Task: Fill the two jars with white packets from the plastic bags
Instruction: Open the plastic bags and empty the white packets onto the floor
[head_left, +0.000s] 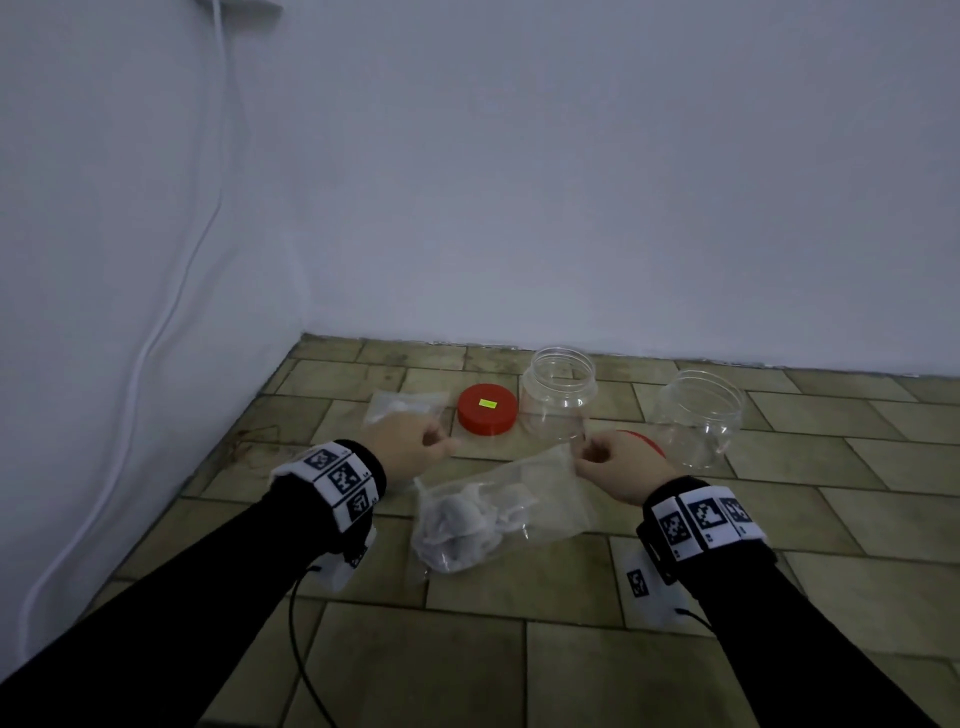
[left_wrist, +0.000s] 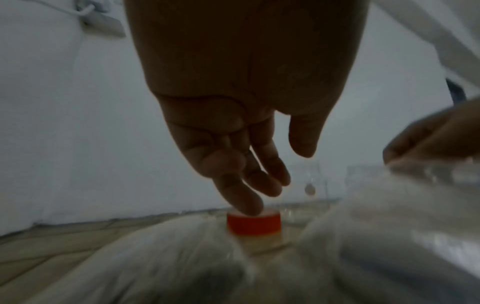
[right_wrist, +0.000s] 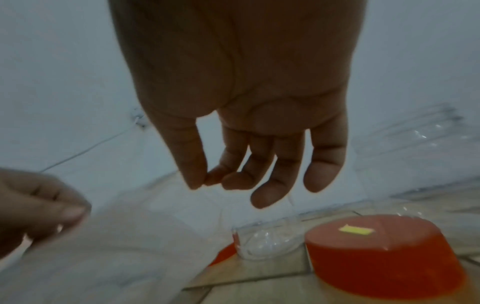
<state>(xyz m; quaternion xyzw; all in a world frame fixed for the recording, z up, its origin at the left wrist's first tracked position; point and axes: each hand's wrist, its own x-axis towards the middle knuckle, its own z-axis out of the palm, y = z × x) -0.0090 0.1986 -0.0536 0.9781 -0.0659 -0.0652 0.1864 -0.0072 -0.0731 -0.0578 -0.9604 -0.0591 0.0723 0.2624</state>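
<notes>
Right hand (head_left: 618, 462): thumb and forefinger tips pressed together, pinching the top edge of the near plastic bag (head_left: 498, 512). The other fingers hang loosely curled. The film rises from the floor up to that pinch; the wrist view blurs the film itself.

Left hand (head_left: 410, 447): released. My left wrist view shows the fingers (left_wrist: 241, 185) loosely extended and the thumb held apart, nothing between them. It hovers over the left end of the same bag; I cannot tell whether it touches the film.

Near plastic bag: lies between the two hands. The white packets (head_left: 460, 525) are bunched in its lower left end, the part toward the right hand looks flat and clear.

Second plastic bag (head_left: 405, 408): flat on the tiled floor (head_left: 519, 665), just beyond the left hand, some white inside.

Red lid (head_left: 487, 409): top up, beside that bag, with a yellow-green sticker on it.

Left jar (head_left: 558, 395): clear, upright, uncapped, just right of the lid. Right jar (head_left: 698, 415): same, standing apart beyond the right hand. I see no packets in either.

Second red lid (head_left: 647, 441): mostly hidden behind the right hand.

White cable (head_left: 171, 291) runs down the left wall.
</notes>
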